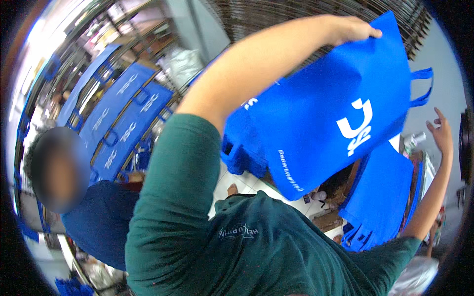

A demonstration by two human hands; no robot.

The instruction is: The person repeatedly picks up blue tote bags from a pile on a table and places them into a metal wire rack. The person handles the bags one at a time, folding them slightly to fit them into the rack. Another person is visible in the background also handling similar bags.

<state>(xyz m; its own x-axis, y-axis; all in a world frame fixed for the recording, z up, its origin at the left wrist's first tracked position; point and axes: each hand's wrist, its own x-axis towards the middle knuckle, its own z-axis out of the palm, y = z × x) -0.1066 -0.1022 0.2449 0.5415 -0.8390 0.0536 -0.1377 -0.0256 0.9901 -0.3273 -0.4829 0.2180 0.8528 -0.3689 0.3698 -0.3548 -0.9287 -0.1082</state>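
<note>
Here, left fingers (376,33) grip a blue bag (316,118) above white tiles (224,181); right fingers (439,115) spread, empty, before a grey wall (445,86).

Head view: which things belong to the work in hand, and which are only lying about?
Apparently in the work:
blue fabric bag with white print, held at its edge by the left hand
flat pile of blue fabric bags
blue printed bags at left

Apparently just lying about:
crumpled whitish plastic
translucent plastic bundle, lower right
</note>
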